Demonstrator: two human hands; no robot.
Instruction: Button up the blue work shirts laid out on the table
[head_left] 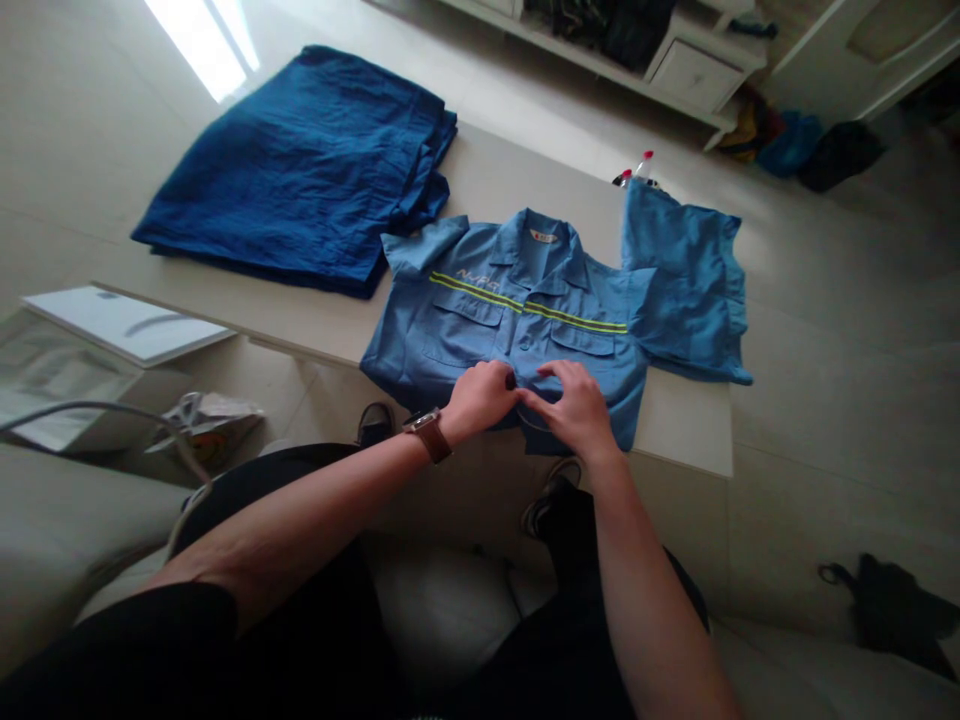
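Observation:
A light blue work shirt (487, 310) with yellow-green reflective stripes lies face up on the white table (300, 315), collar away from me. My left hand (480, 397), with a brown watch on the wrist, pinches the shirt's front placket near the hem. My right hand (574, 405) pinches the same placket just beside it, the fingers of both hands meeting at a dark button. One sleeve (686, 285) of the shirt spreads out to the right.
A folded dark blue cloth (307, 170) lies on the table's far left. Two small bottles (634, 172) stand behind the sleeve. A glass side table with papers (120, 325) is at left, a white shelf unit (690, 70) beyond, a dark bag (892, 600) on the floor at right.

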